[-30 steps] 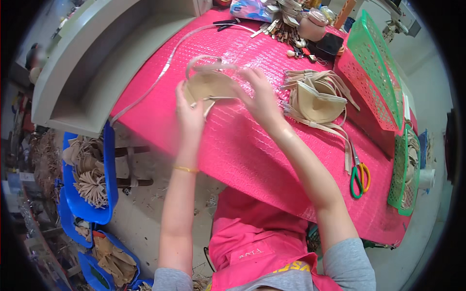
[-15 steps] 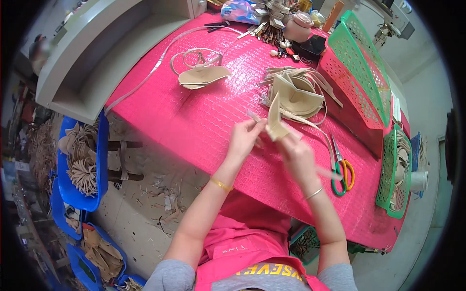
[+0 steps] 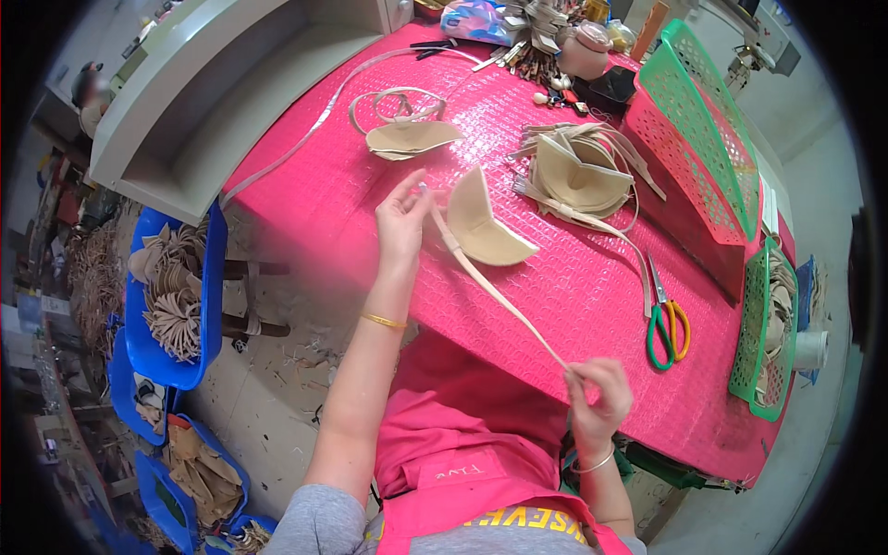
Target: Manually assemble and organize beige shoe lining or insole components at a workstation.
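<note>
A narrow beige strap [image 3: 504, 298] is stretched slantwise between my two hands. My left hand [image 3: 403, 211] pinches its upper end between thumb and fingers. Closed on the lower end is my right hand [image 3: 599, 396], near the table's front edge. Just right of the strap a beige cup-shaped fabric piece [image 3: 481, 227], folded along a middle seam, lies on the pink tabletop; whether it is joined to the strap I cannot tell. Beyond my left hand rests another beige cup piece [image 3: 407, 139] with looped straps. A stack of beige cup pieces [image 3: 583, 176] with straps lies farther right.
Scissors [image 3: 662, 328] with green and yellow handles lie on the pink table [image 3: 351, 199] at the right. Beside them stand a green basket [image 3: 749, 347] and a red basket [image 3: 684, 153]. A grey shelf [image 3: 231, 79] and blue bins [image 3: 139, 342] are at the left.
My hands have moved apart, the left up and leftward, the right down toward me, drawing the strap out straight. The cup piece that was between my hands now lies on the table.
</note>
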{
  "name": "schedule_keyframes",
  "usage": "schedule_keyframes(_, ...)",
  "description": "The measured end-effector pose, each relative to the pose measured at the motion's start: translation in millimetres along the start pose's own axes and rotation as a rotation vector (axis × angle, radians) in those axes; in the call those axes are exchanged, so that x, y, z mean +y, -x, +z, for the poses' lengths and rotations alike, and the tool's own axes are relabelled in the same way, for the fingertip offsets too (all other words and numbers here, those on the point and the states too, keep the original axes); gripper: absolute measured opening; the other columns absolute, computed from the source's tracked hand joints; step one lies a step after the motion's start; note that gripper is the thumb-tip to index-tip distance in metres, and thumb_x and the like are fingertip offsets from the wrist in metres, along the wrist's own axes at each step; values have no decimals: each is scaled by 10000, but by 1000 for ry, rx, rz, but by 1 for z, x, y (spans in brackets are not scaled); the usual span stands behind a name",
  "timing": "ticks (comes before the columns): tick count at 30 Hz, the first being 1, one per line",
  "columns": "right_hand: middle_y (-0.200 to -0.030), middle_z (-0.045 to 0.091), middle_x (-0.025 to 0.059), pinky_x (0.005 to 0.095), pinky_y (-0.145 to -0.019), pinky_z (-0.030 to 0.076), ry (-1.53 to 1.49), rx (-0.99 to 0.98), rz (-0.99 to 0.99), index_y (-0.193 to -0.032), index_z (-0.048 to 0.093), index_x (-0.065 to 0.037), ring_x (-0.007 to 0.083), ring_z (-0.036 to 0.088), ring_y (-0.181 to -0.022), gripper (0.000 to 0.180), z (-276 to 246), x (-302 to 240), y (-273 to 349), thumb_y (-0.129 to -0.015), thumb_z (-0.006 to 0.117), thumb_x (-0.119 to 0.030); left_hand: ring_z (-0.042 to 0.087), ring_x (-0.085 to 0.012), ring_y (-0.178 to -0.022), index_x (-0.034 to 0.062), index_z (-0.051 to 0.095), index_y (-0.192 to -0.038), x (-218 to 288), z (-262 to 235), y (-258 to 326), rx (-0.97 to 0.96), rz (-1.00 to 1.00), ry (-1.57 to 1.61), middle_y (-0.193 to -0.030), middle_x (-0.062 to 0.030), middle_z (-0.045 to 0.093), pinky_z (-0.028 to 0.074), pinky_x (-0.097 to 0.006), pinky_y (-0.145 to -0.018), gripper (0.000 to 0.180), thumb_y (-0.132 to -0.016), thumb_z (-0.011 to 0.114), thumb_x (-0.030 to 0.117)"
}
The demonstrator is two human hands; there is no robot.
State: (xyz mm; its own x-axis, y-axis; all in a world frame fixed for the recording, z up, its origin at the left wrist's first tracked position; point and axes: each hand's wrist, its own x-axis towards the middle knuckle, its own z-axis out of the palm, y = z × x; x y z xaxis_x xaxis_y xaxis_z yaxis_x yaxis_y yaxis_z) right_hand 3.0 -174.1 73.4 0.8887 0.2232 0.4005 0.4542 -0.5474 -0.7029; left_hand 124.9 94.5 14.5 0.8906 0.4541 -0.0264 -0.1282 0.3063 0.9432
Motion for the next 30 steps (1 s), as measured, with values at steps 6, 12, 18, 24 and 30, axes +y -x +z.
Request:
schedule_keyframes(6,-720,561,66,233,-523,441,-931,75,112,-852,544,2,125,533,-595,80,54,-26,-75,-772,537,-1,612,-188,-757,-39,485,-1079,31,-1,23,-91,-54,-25,-862,-158,610,505,-271,-680,274,-830,492,76)
schedule_keyframes(12,-630,554,29,161,-378,324,-1052,-242,509,-908,550,8,38,438,-432,172,126,-25,-106,-818,547,-138,605,-217,-827,-51,523,-1036,45,-4,40,-216,-140,207,-900,-179,601,498,-298,-738,257,-822,513,91)
schedule_keyframes(18,-641,565,38,159,-367,322,-1061,-204,502,-861,540,-7,38,437,-420,136,134,-28,-110,-816,551,-135,597,-180,-820,-33,564,-988,48,-10,45,-222,-164,297,-882,-139,610,485,-278,-740,228,-778,566,54)
schedule_keyframes(24,-665,561,16,164,-442,376,-883,-175,360,-881,552,0,38,489,-539,141,134,-30,-113,-825,540,-129,573,-206,-907,-43,534,-1021,53,-11,46,-239,-230,275,-979,-171,580,474,-286,-802,257,-769,547,2)
schedule_keyframes(30,-723,570,23,199,-517,418,-856,-195,362,-908,553,11,63,516,-603,166,132,-23,-94,-845,508,-136,571,-201,-909,-35,542,-1015,55,-9,48,-308,-298,264,-984,-160,581,459,-298,-820,257,-762,560,7)
